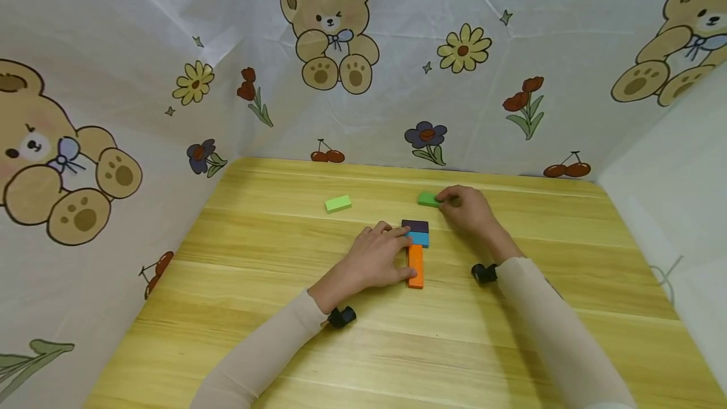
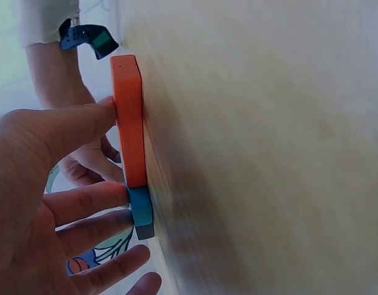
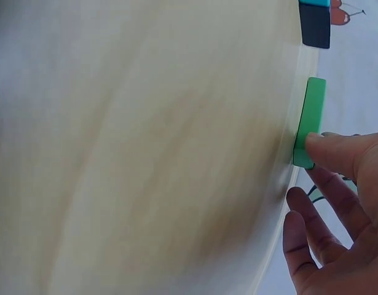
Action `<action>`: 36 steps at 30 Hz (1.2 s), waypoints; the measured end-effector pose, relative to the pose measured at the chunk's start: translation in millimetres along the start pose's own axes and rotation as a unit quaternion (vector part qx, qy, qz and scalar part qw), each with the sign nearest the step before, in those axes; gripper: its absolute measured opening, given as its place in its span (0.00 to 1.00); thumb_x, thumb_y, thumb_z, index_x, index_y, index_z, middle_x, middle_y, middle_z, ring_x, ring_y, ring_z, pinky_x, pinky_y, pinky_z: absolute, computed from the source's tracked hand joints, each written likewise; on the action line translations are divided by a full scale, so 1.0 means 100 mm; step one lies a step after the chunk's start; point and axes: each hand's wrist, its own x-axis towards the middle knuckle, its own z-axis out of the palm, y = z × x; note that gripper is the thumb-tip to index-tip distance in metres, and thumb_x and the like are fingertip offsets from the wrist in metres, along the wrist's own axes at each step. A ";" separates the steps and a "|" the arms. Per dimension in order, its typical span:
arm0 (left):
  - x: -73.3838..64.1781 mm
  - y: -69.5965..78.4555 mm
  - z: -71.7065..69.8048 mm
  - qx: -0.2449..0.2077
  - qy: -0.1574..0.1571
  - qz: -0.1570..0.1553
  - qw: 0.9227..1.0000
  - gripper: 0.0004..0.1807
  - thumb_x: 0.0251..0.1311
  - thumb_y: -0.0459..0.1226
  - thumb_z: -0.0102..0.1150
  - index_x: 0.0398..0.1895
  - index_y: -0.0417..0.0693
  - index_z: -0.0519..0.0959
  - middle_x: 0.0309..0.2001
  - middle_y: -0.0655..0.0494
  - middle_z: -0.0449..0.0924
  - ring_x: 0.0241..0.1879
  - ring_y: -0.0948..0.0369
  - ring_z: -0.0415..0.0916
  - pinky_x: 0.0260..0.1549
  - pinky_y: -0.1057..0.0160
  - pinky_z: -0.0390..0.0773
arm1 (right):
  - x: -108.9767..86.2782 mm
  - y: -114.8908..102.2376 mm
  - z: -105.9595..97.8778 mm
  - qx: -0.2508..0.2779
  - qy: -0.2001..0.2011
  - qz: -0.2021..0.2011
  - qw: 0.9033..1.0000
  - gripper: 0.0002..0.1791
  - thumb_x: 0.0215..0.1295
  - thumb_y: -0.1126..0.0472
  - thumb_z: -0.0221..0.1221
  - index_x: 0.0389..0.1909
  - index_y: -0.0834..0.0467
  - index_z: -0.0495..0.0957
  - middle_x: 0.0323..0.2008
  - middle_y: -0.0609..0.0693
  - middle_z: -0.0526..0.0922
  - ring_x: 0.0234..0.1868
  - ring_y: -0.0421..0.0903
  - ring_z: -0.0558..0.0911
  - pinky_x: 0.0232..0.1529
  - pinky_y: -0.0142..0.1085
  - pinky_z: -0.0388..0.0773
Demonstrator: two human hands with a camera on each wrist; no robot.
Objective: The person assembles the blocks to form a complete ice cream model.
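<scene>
Green block partly hides behind the pinching right hand; the spread left hand touches an orange block.

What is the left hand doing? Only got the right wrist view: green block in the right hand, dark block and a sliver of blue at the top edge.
Observer: The left hand has its fingers against the orange block and the blue block.
Operator: No orange in my frame. How does it sit?
Observer: Flat, one end up against the blue block, on the side away from the dark block.
Operator: Any other block I'm missing?
Observer: One: a light green block, lying apart, left of the dark block and farther back in the head view.
</scene>
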 end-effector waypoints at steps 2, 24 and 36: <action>0.00 0.00 0.00 -0.002 0.001 0.000 1.000 0.37 0.67 0.67 0.63 0.74 0.64 0.78 0.83 0.61 0.67 0.76 0.53 0.68 0.73 0.42 0.72 | 0.00 -0.01 0.02 -0.004 -0.001 -0.006 1.000 0.12 0.76 0.62 0.62 0.55 0.57 0.88 0.61 0.60 0.87 0.67 0.64 0.81 0.72 0.61 0.74; -0.01 0.01 -0.01 -0.012 0.000 0.000 1.000 0.37 0.68 0.66 0.64 0.75 0.62 0.78 0.83 0.59 0.67 0.76 0.52 0.68 0.73 0.43 0.72 | -0.03 -0.20 0.11 0.002 -0.023 -0.051 0.998 0.11 0.73 0.65 0.66 0.52 0.60 0.91 0.58 0.60 0.90 0.62 0.61 0.86 0.66 0.58 0.81; -0.01 0.00 0.00 -0.011 0.003 -0.001 1.000 0.37 0.67 0.66 0.64 0.74 0.63 0.79 0.82 0.59 0.68 0.74 0.52 0.69 0.72 0.44 0.73 | -0.06 -0.22 0.13 0.004 -0.045 -0.053 0.998 0.11 0.74 0.62 0.67 0.53 0.56 0.92 0.60 0.55 0.90 0.65 0.59 0.85 0.63 0.57 0.84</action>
